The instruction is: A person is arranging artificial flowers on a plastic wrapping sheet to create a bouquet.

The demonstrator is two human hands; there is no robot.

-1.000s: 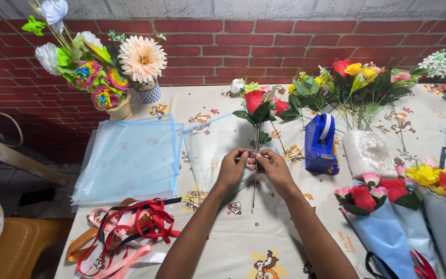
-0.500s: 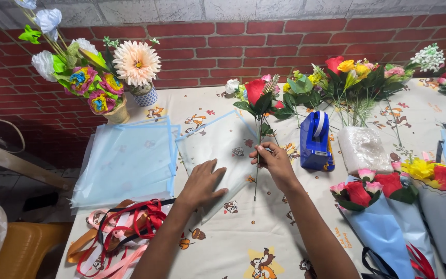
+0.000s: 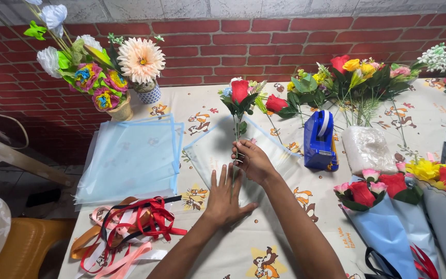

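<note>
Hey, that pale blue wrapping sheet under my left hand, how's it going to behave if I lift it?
The wrapping sheet looks thin and translucent, so probably floppy and very light. The left hand pressing it flat suggests it slides easily on the tablecloth. It may crease readily.

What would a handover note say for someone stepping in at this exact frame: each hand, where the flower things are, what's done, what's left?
Left hand: flat, palm down, pressing the pale blue wrapping sheet to the table.
Right hand: closed on the stem of the red rose sprig, which lies on that sheet.
Nearby: stack of blue sheets left, ribbons front left, blue tape dispenser right, finished wrapped bouquets far right.
Done: sprig laid on the sheet.
Left: sheet not yet folded around the stem; no tape or ribbon on it.
</note>
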